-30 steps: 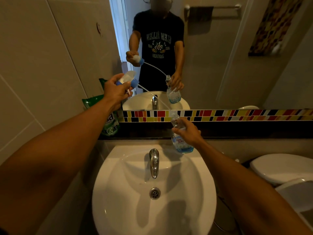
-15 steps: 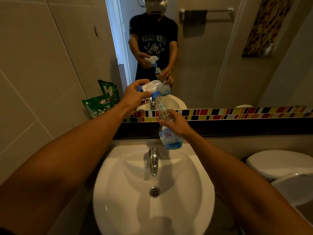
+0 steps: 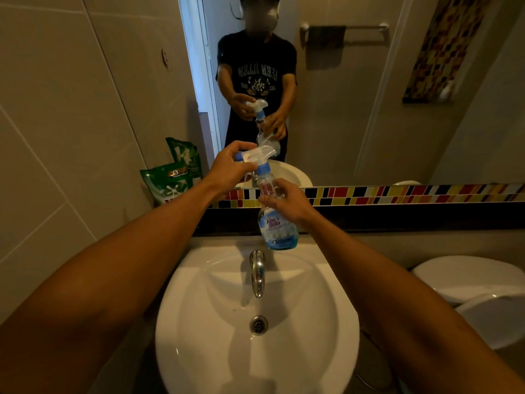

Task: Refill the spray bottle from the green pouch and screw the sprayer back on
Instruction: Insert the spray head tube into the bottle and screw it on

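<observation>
Since a second ago the left hand [image 3: 230,169] has carried the sprayer [image 3: 255,156] in from the left onto the neck of the spray bottle [image 3: 277,223], where its blue collar now sits; that hand grips the sprayer head. Just below and right of it, the right hand [image 3: 287,200] clasps the bottle's middle above the sink [image 3: 199,322]. Left of both hands, the green pouch [image 3: 167,184] stands against the wall

One bottle [image 3: 277,223], one pouch [image 3: 167,184].
</observation>
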The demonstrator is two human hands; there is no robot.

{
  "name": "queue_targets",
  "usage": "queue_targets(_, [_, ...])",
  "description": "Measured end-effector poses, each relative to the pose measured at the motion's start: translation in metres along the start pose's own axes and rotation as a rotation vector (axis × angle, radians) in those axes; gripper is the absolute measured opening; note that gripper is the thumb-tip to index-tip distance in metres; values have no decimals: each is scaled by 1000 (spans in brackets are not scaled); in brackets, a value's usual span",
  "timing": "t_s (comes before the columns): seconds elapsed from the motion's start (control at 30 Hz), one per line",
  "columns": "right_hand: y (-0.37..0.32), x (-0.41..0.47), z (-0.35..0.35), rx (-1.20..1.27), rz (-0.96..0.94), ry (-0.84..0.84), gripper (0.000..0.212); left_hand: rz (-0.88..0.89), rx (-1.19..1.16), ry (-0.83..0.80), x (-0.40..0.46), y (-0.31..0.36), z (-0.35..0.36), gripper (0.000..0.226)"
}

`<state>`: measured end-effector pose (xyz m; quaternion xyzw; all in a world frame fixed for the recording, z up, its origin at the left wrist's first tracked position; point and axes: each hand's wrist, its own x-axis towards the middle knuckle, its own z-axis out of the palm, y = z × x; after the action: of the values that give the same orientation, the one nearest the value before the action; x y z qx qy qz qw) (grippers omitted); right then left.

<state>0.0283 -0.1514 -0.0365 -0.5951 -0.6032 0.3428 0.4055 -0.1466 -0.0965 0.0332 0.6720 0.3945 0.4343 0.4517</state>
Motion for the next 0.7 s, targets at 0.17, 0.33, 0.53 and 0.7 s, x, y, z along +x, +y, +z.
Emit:
queue_targets(0.17, [-4, 3, 1, -15, -6, -32, 61, 97, 149, 29, 2, 3, -2, 43])
queue_targets(0.33, [-9, 8, 2, 12, -5, -53, 42, 138, 197, 91, 7, 2, -2, 53])
queue_targets(0.53, [-13, 14, 0, -8, -9, -79, 46, 117, 119, 46, 16, -5, -9, 50])
queue_targets(0.7, [-19, 23, 2, -85, -33, -80, 50, 123, 109, 72, 18, -6, -11, 59])
